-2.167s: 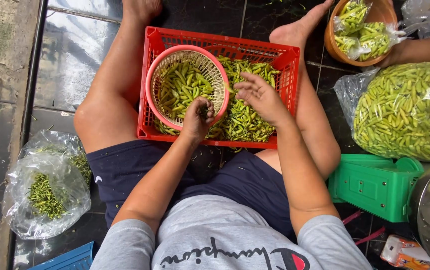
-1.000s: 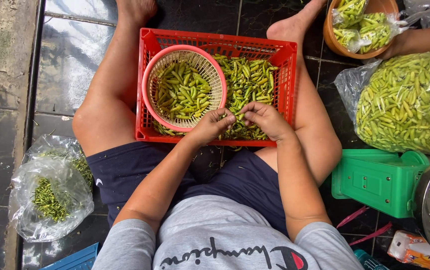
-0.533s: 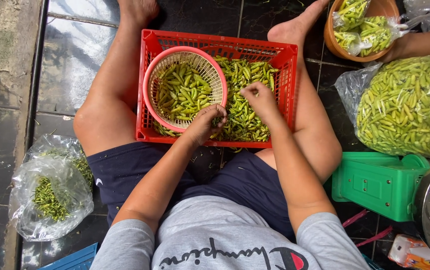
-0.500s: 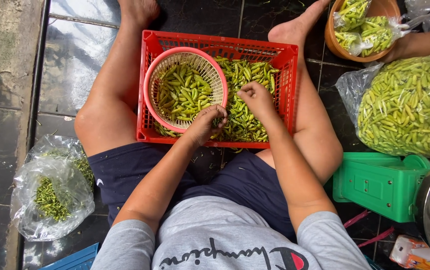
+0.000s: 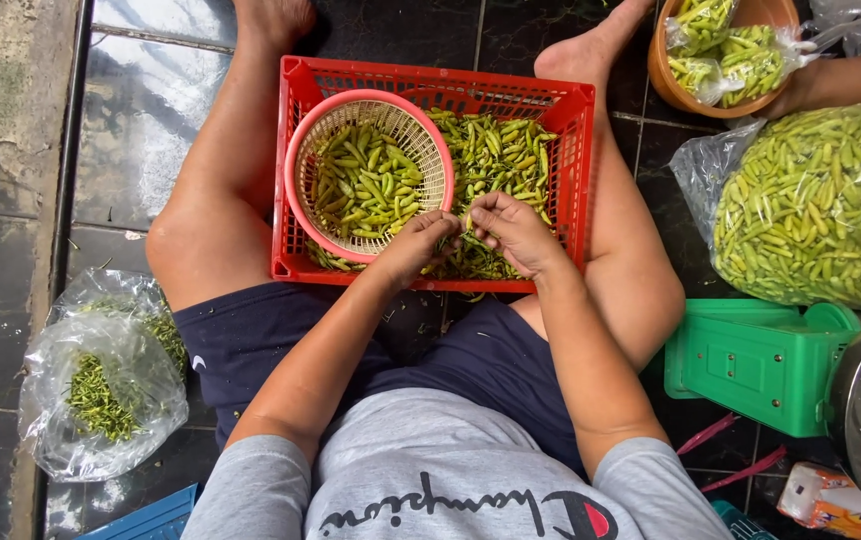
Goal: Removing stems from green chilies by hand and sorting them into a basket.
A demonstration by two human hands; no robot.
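1. You sit on the floor with the red crate (image 5: 579,180) between your legs. The round pink basket (image 5: 296,195) stands inside it, on the side at 9 o'clock, and it holds a good heap of green chilies (image 5: 366,185).
2. Beside the basket, toward 3 o'clock, a second pile of chilies (image 5: 496,150) lies loose in the crate — I judge this is the part not yet worked, and it looks about as large as what is in the basket.
3. At 8 o'clock from the crate a clear plastic bag (image 5: 101,400) on the floor holds small green stems, so much trimming seems done already.
4. At 3 o'clock a large full bag of chilies (image 5: 811,210) waits. If it belongs to the same work, most of it is left.
5. Your left hand (image 5: 416,245) and right hand (image 5: 516,230) meet at the near edge of the crate, at 6 o'clock of the loose pile.
6. The fingers of both hands are pinched together on one chili (image 5: 469,222) — it sits between the two sets of fingertips, mostly hidden, just above the loose pile.
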